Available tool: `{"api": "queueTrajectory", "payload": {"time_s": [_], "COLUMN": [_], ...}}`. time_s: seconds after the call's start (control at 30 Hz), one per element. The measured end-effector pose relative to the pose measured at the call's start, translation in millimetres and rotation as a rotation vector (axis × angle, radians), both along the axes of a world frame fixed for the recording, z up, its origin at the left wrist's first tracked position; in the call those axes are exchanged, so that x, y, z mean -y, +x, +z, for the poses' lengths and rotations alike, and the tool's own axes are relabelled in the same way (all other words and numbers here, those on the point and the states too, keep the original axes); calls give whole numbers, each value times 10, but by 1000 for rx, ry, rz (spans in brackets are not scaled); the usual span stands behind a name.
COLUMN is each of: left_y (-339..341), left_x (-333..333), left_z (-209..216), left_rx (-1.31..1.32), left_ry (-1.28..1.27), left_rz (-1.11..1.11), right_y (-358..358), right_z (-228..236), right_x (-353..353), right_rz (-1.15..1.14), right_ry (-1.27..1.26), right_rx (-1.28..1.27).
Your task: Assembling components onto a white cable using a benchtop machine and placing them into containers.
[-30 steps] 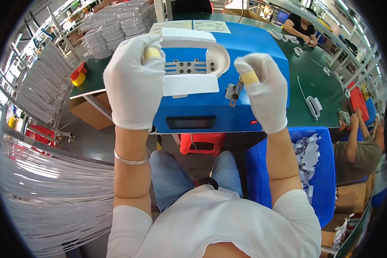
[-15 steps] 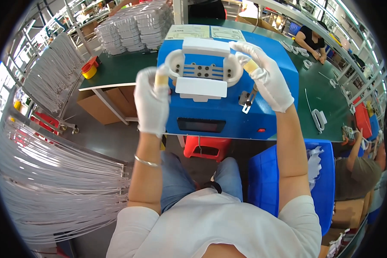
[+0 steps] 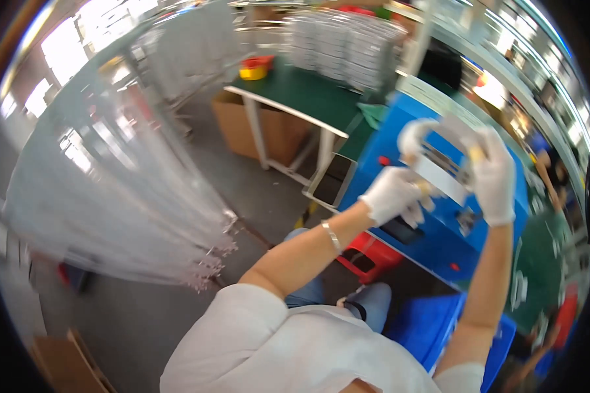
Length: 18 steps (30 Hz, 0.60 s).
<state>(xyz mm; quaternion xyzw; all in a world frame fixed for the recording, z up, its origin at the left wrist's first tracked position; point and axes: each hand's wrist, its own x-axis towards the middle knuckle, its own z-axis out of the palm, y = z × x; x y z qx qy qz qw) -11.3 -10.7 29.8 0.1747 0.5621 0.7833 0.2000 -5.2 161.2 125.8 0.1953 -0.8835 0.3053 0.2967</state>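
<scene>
My left hand [image 3: 397,195], in a white glove, is in front of the blue machine [image 3: 375,187], at the near left of its white fixture [image 3: 416,139]. Its fingers are bent and apart, and I see nothing in them. My right hand [image 3: 493,171], gloved too and with a yellow band on the thumb, is at the fixture's right end. Blur hides whether its fingers grip or only touch there. A flat white flap [image 3: 439,178] hangs along the fixture's near side. Metal slotted bars show inside the fixture.
White cords hang in a dense rack [image 3: 111,177] at left. Stacked clear-wrapped white trays [image 3: 341,49] and a yellow-red tape dispenser [image 3: 254,67] stand on a green table [image 3: 308,92]. A red stool [image 3: 368,255] and a blue bin [image 3: 426,324] are nearby. A co-worker sits at far right.
The view has swung left, so the machine appears farther right and tilted. My left hand has dropped from the fixture's left end to its near side. My right hand stays near the right end.
</scene>
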Motion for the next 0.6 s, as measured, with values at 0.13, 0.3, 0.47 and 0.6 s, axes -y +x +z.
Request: {"api": "queueTrajectory", "payload": {"time_s": [0.13,0.3,0.47,0.6], "left_y": [-12,-232,-156,-170], "left_x": [652,2324,3334,3593], "left_z": [169,91,401,522], "left_rx": [-331,-767,-557,-265], "left_ry": [-530,-759,-900,-1120], "left_rz": [132,1902,2223,2239], "right_y": [176,451,649,732], "right_z": [47,-144,-149,-149], "right_x": [35,-270,-149,123], "right_rz": [-83,-32,64,109], "right_ry": [-176,-224,-365,-221], "right_rx": [386,-73,-18,-161]}}
